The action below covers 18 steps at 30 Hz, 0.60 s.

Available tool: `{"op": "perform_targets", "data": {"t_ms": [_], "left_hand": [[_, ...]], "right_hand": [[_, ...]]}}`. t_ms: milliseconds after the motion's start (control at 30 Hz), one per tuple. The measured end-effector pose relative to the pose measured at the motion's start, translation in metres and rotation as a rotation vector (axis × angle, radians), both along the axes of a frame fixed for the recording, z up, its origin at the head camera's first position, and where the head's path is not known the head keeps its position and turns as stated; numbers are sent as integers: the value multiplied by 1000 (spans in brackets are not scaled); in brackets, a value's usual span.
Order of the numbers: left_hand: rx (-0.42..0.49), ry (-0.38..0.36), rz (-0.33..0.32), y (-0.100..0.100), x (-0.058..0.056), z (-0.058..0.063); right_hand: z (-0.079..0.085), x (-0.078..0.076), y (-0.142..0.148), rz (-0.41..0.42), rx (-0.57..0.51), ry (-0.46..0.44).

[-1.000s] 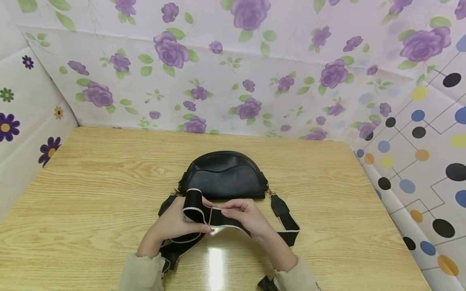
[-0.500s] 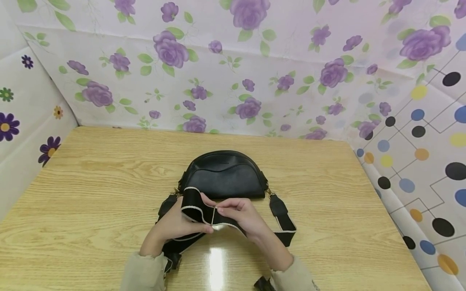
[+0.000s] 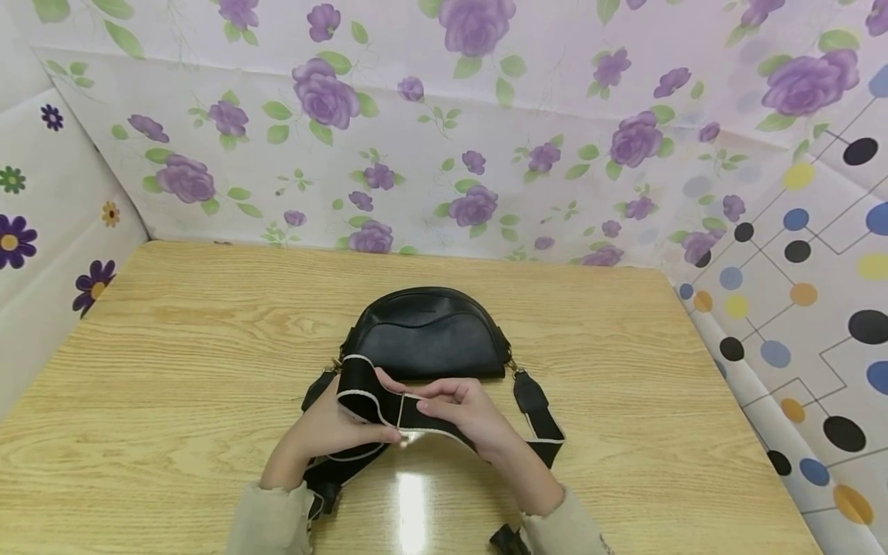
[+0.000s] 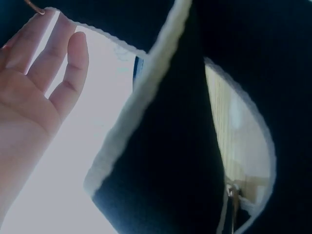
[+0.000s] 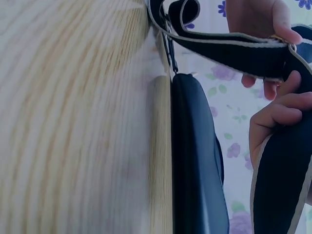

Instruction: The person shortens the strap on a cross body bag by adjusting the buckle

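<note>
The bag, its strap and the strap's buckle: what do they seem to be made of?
Bag: smooth black leather or imitation leather, judging by its soft sheen; I can't tell which.
Strap: probably woven fabric, black and matt, bending softly, with pale, bumpy edging.
Buckle: likely metal, since its thin bar looks gold-toned, though little of it shows.

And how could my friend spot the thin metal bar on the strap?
On the wooden table, find the rounded black bag. In front of it, the left hand and right hand hold a white-edged black strap. The bar crosses the strap between them; unlike the brassy clips at the bag's ends, it's one straight line.
</note>
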State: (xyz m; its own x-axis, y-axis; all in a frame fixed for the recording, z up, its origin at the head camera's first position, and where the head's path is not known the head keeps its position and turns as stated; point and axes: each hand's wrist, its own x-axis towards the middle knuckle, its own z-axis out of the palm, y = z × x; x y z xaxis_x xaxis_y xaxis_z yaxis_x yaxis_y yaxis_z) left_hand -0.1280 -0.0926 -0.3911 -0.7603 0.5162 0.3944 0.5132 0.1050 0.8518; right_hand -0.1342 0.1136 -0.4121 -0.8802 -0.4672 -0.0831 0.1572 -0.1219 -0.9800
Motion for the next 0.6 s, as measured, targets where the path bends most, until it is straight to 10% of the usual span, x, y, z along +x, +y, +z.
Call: {"op": "perform_targets", "data": {"t_ms": [300, 600], "left_hand": [[-11, -5, 2, 0, 5, 14], [2, -17, 4, -1, -1, -1]], "right_hand": [[3, 0, 8, 25, 56, 44], [0, 0, 4, -20, 39, 77]]}}
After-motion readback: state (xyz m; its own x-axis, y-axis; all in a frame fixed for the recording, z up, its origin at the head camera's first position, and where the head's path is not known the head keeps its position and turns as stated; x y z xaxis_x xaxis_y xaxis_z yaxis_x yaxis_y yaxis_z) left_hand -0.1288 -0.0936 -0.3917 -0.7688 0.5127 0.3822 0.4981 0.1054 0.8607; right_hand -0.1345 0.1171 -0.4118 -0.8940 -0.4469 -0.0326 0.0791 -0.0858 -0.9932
